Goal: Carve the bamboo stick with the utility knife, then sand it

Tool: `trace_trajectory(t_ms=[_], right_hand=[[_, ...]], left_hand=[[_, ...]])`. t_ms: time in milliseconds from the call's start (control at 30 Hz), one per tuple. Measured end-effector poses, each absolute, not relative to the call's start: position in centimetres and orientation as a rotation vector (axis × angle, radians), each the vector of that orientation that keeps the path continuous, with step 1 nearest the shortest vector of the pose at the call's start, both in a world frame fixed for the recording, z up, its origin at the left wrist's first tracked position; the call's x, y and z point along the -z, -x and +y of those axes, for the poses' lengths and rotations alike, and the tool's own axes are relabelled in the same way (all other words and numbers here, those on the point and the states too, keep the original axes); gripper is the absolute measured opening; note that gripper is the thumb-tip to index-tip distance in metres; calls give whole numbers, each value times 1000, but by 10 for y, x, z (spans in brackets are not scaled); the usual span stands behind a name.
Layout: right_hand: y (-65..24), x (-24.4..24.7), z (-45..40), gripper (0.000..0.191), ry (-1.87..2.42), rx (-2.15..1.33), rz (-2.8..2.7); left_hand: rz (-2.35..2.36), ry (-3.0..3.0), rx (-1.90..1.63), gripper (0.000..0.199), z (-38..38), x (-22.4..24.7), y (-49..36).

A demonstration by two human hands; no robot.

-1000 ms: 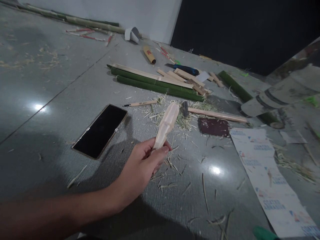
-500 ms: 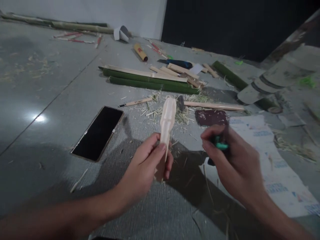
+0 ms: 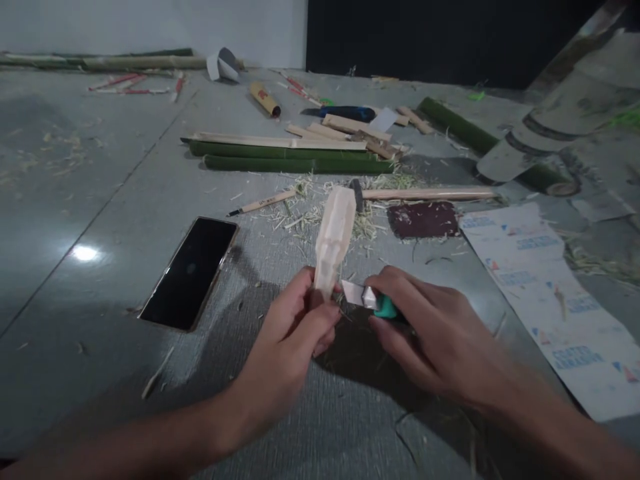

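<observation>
My left hand (image 3: 295, 333) is closed around the lower end of a pale carved wooden piece (image 3: 336, 230), which stands up from the fingers with its broad, faceted end at the top. Just right of it, my right hand (image 3: 430, 327) grips a utility knife (image 3: 384, 307) with a green and dark handle. The short, wide blade points left, close beside the lower part of the wood and my left fingertips. Whether the blade touches the wood I cannot tell.
A phone (image 3: 190, 273) lies on the floor at the left. Beyond the wood are a hammer (image 3: 425, 194), a pencil (image 3: 263, 203), shavings and green bamboo pieces (image 3: 300, 163). Right of these lie a dark red sheet (image 3: 423, 220) and printed white paper (image 3: 555, 293).
My right hand has moved left with the knife, bringing the blade into view near the wood. The wooden piece has turned slightly in my left hand, and the camera view has shifted a little.
</observation>
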State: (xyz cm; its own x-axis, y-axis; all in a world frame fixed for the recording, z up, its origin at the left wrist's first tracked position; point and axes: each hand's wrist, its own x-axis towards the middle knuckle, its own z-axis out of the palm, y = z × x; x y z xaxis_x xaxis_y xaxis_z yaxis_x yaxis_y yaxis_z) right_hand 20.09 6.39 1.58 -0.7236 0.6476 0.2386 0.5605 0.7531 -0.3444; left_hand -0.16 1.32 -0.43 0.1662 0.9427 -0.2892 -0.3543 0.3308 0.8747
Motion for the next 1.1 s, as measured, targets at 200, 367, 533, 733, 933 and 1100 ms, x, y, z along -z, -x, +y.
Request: trace_trajectory(t_ms=[200, 367, 533, 733, 933, 1100], right_hand=[[-201, -12, 63, 33, 908, -241, -2655], [-201, -10, 64, 30, 898, -203, -2655], [-200, -11, 63, 24, 884, -235, -2626], [-201, -11, 62, 23, 879, -252, -2625], [-202, -10, 60, 21, 872, -283, -2588], [-203, -8, 62, 23, 842, -313, -2604]], left_hand=[[1081, -815, -976, 24, 10, 3, 2], [1097, -813, -962, 27, 10, 4, 1], [1076, -813, -943, 24, 8, 8, 1], [1097, -805, -926, 28, 8, 9, 2], [1085, -836, -945, 26, 10, 8, 1], [1142, -887, -924, 31, 11, 5, 3]])
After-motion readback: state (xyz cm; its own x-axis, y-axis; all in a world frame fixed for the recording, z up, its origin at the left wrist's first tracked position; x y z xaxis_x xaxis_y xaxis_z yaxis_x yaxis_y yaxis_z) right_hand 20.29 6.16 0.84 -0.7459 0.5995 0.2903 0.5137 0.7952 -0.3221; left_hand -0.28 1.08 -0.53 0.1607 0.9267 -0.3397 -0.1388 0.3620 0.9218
